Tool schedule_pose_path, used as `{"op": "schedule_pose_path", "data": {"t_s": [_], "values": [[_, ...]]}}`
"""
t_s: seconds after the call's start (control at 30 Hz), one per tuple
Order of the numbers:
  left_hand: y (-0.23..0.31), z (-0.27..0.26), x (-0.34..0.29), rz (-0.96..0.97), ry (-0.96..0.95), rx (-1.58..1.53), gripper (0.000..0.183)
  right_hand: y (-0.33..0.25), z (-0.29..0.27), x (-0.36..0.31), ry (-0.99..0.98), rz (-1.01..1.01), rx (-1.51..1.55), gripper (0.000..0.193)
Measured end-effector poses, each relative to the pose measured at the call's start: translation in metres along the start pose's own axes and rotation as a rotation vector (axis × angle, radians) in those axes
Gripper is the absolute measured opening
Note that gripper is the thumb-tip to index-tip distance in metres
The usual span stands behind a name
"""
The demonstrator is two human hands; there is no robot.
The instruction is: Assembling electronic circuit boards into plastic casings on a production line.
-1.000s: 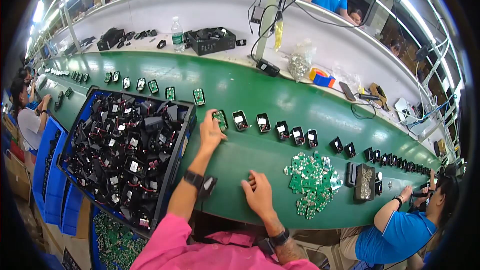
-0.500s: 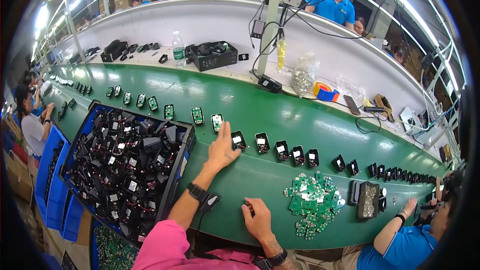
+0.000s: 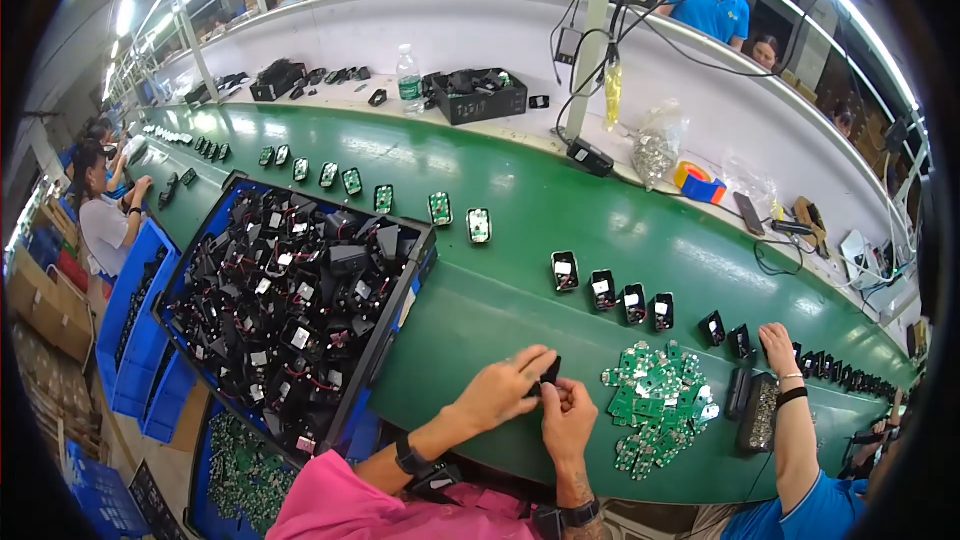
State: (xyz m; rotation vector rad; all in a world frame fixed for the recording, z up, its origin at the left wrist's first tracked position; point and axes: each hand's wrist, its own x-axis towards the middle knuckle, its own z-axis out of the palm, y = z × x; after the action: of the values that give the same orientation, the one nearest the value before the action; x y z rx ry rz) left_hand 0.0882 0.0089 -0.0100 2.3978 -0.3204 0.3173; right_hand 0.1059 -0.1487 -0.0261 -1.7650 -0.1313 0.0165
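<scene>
My two hands meet above the near part of the green bench. My left hand holds a small black plastic case by its fingertips. Thumb and fingers of my right hand close on the near side of the same case; its inside is turned from view. To the right lies a heap of green circuit boards. Beyond my hands stands a row of open black cases with white parts and wires inside. Farther left in that row, cases with green boards fitted show.
A big tray of black cases fills the left. A bin of green boards sits below it. At right a co-worker's arm reaches across the bench, beside a box of small metal parts. A bottle stands on the back ledge.
My left hand has drawn back from the row with a black case, leaving a gap there. My right hand has come to meet it. The co-worker's arm has reached farther forward. The view has shifted.
</scene>
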Motion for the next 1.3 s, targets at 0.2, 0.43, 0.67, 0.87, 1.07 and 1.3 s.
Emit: {"op": "schedule_pose_path", "data": {"t_s": [0.2,0.43,0.67,0.87,1.07,1.3], "values": [[0.009,0.005,-0.019,0.004,-0.038,-0.023,0.074,0.005,-0.010,-0.014,0.010,-0.110,-0.191,0.014],[0.007,0.018,-0.026,-0.034,-0.026,-0.159,0.074,-0.013,-0.050,-0.015,0.003,-0.165,-0.271,0.015],[0.001,0.026,-0.033,-0.175,0.087,-0.309,0.079,0.008,-0.110,0.034,0.057,-0.092,-0.993,0.046],[0.002,0.026,-0.035,-0.314,0.161,-0.501,0.082,0.016,-0.096,0.033,0.129,-0.151,-0.896,0.046],[0.003,0.028,-0.027,-0.358,-0.118,-1.293,0.082,0.010,-0.100,0.025,0.207,-0.301,-0.736,0.038],[0.023,0.035,-0.016,-0.182,-0.280,-1.596,0.080,0.001,-0.078,-0.009,-0.162,-0.646,-0.591,0.032]]}}
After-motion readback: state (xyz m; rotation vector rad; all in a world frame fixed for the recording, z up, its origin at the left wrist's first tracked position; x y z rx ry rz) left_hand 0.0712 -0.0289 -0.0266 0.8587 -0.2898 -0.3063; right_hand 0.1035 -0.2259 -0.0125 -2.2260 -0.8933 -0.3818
